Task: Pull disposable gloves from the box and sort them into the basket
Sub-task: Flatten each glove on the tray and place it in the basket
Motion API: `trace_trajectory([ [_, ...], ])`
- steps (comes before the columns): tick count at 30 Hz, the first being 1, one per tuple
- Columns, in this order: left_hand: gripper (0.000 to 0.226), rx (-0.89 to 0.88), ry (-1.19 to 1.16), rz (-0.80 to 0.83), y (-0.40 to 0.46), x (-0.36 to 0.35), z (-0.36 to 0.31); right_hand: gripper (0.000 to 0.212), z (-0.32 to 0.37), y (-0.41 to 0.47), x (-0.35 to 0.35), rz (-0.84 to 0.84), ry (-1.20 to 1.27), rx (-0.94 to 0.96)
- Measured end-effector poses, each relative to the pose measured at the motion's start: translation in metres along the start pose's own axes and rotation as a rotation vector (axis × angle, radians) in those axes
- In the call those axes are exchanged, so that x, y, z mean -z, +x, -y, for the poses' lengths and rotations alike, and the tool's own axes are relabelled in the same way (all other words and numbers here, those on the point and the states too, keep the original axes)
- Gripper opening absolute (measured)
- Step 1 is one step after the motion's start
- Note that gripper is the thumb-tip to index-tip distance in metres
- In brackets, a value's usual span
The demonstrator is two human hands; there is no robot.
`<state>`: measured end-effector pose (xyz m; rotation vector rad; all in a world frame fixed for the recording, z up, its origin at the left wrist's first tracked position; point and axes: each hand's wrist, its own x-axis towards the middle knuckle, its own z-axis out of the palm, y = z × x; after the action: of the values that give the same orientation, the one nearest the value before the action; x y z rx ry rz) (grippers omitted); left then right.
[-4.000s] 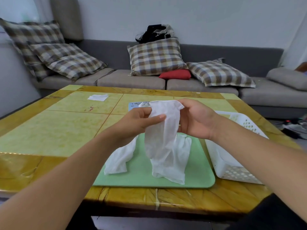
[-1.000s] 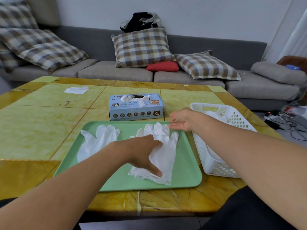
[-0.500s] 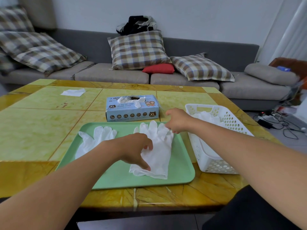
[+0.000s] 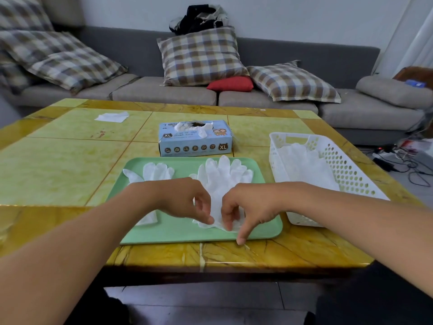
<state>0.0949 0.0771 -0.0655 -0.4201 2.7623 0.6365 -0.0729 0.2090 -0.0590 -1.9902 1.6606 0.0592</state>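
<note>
On a yellow worktop (image 4: 58,174) before a grey sofa, the left hand (image 4: 185,199) and right hand (image 4: 248,205) each pinch the cuff of the stacked gloves (image 4: 222,181) on the green tray (image 4: 178,228). Thin, limp, clingy: lift by the cuff toward the basket (image 4: 346,165) right of the grip.

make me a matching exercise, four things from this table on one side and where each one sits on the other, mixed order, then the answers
Things:
1. glove box
2. white basket
3. green tray
4. folded tissue

Places:
A. far left part of the table
B. right side of the table, gloves inside
C. just behind the tray, a glove poking out of its top
D. near table edge, under both hands

Pairs: 1-C, 2-B, 3-D, 4-A
</note>
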Motion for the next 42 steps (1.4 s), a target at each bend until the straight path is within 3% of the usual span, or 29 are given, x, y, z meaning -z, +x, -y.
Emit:
trace_trajectory([
  [3,0.041,0.028,0.01,0.008,0.001,-0.007,-0.006,0.024,-0.006,-0.003,0.0,-0.068,0.075,-0.025],
  [6,0.045,0.004,0.086,-0.053,0.005,-0.018,-0.009,0.037,-0.009,-0.002,-0.004,-0.115,0.003,-0.05],
  [9,0.037,-0.042,0.078,-0.109,0.01,-0.026,-0.009,0.039,-0.006,0.002,-0.011,-0.148,-0.045,-0.057],
  [12,0.021,-0.088,0.137,-0.139,0.014,-0.023,-0.009,0.031,-0.01,0.003,-0.007,-0.17,-0.025,-0.098],
  [16,0.017,-0.136,0.169,-0.217,0.018,-0.019,-0.008,0.023,-0.019,-0.003,-0.004,-0.13,0.07,-0.114],
  [18,0.01,-0.164,0.053,-0.309,0.016,-0.01,-0.008,0.011,-0.02,-0.008,0.002,-0.153,0.145,-0.106],
  [20,0.009,-0.14,-0.23,-0.394,0.012,0.007,-0.01,0.003,-0.021,-0.013,0.015,-0.24,0.325,-0.104],
  [24,0.032,-0.173,-0.819,-0.547,-0.002,0.043,-0.03,0.016,-0.008,-0.03,0.05,-0.513,0.927,-0.069],
  [26,0.053,-0.257,-0.996,-0.545,-0.009,0.052,-0.046,0.019,0.005,-0.039,0.063,-0.595,1.145,-0.012],
  [28,0.051,-0.291,-0.994,-0.55,-0.016,0.057,-0.069,0.027,0.014,-0.05,0.069,-0.638,1.281,0.01],
  [33,0.009,-0.227,-1.063,-0.727,-0.015,0.058,-0.116,0.041,0.027,-0.093,0.059,-0.665,1.419,0.016],
  [37,0.015,-0.252,-1.153,-0.657,-0.007,0.073,-0.149,0.053,0.026,-0.132,0.061,-0.653,1.425,0.11],
  [42,0.016,-0.25,-1.179,-0.647,0.012,0.09,-0.181,0.05,0.016,-0.158,0.08,-0.819,1.427,-0.047],
])
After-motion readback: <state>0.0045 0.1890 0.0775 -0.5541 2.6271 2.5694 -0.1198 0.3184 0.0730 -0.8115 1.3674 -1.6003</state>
